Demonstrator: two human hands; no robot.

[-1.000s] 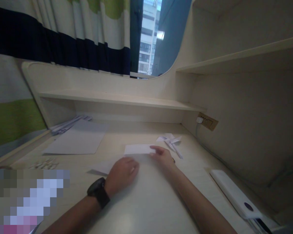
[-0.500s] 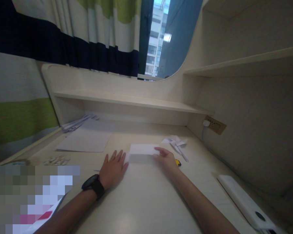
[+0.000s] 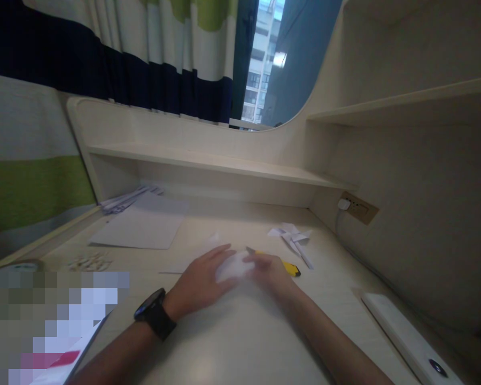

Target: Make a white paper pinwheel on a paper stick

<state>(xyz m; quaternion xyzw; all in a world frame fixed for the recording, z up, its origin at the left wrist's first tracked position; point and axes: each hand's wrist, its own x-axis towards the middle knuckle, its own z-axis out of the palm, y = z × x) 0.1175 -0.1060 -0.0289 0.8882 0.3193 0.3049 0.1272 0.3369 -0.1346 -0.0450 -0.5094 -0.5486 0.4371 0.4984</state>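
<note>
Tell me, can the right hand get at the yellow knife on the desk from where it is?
Probably yes. The right hand rests on the white paper, and the yellow knife lies just beside it with nothing between them.
</note>
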